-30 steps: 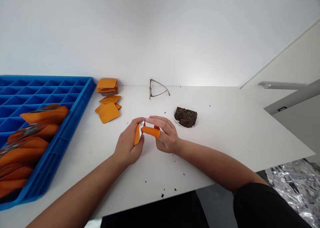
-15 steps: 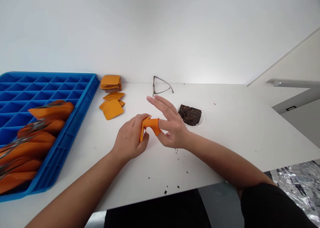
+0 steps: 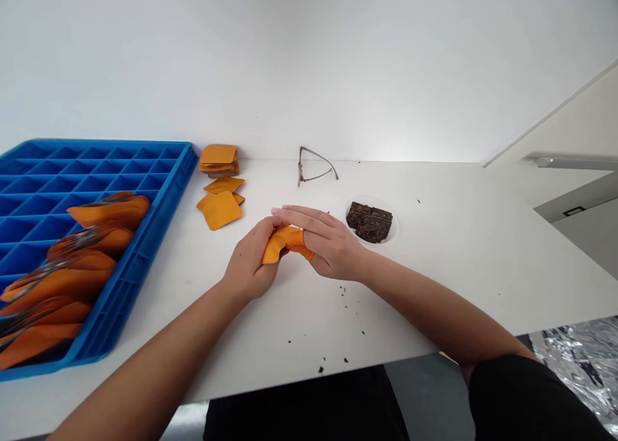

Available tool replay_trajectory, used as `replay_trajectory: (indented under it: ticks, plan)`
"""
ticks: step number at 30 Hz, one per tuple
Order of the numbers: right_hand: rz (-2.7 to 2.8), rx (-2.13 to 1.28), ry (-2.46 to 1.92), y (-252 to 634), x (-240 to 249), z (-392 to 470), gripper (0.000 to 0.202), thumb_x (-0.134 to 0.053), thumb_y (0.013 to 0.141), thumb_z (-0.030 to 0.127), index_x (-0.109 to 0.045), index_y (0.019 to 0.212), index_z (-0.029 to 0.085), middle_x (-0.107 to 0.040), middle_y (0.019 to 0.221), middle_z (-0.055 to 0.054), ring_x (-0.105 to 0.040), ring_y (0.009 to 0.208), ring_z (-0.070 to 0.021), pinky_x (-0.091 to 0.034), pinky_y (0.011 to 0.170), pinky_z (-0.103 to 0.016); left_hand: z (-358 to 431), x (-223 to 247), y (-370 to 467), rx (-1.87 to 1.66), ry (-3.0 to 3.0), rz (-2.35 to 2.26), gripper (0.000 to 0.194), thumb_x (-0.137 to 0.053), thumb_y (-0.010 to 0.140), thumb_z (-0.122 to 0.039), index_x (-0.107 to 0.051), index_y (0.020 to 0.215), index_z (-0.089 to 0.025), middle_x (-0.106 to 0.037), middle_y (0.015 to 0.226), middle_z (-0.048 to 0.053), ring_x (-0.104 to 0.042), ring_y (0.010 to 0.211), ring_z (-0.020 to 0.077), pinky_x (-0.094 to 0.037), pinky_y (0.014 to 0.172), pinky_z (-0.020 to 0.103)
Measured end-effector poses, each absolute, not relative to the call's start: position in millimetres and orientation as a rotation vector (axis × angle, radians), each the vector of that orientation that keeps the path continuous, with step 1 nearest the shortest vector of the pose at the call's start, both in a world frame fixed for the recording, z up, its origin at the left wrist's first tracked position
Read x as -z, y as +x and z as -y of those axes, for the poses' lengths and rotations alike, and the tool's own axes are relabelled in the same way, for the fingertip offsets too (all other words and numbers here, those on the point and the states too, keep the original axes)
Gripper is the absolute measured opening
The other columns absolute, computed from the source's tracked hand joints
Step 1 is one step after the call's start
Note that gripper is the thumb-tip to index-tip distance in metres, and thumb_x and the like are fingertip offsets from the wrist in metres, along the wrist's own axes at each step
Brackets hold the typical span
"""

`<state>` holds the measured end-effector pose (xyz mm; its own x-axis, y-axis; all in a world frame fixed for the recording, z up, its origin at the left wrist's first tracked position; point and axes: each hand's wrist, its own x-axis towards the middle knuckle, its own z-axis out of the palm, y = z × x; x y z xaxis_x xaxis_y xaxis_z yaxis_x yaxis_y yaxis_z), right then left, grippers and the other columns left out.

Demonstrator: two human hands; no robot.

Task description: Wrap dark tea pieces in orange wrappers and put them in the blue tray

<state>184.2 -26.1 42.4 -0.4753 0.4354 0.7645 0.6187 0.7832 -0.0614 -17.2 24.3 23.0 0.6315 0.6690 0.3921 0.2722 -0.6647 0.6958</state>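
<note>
An orange paper pouch is between my hands above the table. My left hand is closed around its left side. Orange finger cots cover the thumb and forefinger of my right hand, which grip the pouch from the right; their tips are hidden. The other right fingers stretch flat over the top towards my left fingertips. A dark, layered block of pressed leaf-like material lies on a clear round dish, beyond my right hand. Small dark crumbs are scattered on the table nearby.
At left is a blue compartment tray with several filled orange pouches. Loose orange pouches and a stack of them lie beside it. Eyeglasses rest by the back wall. Silvery foil shows at lower right.
My right hand has moved in closer, its raised fingers lowering over the pouch to meet my left fingertips. The pouch has turned to show more of its orange face.
</note>
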Motion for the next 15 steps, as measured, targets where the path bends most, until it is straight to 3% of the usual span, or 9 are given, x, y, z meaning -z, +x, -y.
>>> replay_trajectory:
  ticks: [3,6,10,15]
  plan:
    - [2.161,0.321,-0.820,181.3,-41.4,27.0,0.034,-0.039,0.094,0.001,-0.063,0.108,0.020,-0.059,0.150,-0.012,-0.042,0.152,-0.0175,-0.055,0.113,-0.042,-22.4,-27.7,-17.0,-0.906,2.385,-0.733,0.037,-0.045,0.082,-0.013,-0.054,0.117,-0.020,-0.066,0.096,0.003,-0.061,0.082,0.0201,-0.050,0.071,0.033]
    - [2.210,0.312,-0.835,177.9,-41.5,29.4,0.033,-0.039,0.092,0.000,-0.062,0.108,0.018,-0.055,0.153,-0.015,-0.036,0.155,-0.0191,-0.052,0.116,-0.043,-21.6,-28.7,-17.0,-0.922,2.417,-0.758,0.036,-0.045,0.080,-0.012,-0.053,0.114,-0.020,-0.064,0.089,0.002,-0.059,0.075,0.0189,-0.048,0.065,0.031]
    - [2.220,0.272,-0.961,174.0,-42.0,34.1,0.021,-0.045,0.090,0.005,-0.060,0.102,0.015,-0.047,0.158,-0.020,-0.039,0.154,-0.0276,-0.049,0.117,-0.048,-21.0,-25.0,-16.8,-0.908,2.399,-0.739,0.044,-0.045,0.083,-0.014,-0.050,0.126,-0.021,-0.068,0.098,0.004,-0.064,0.082,0.0200,-0.052,0.072,0.033]
    - [2.243,0.132,-1.050,177.7,-42.0,34.7,0.015,-0.050,0.085,0.010,-0.061,0.091,0.018,-0.048,0.159,-0.015,-0.047,0.148,-0.0296,-0.054,0.109,-0.050,-16.8,-19.6,-12.8,-0.804,2.305,-0.688,0.037,-0.045,0.085,-0.018,-0.049,0.121,-0.021,-0.068,0.098,0.005,-0.065,0.079,0.0205,-0.053,0.071,0.034]
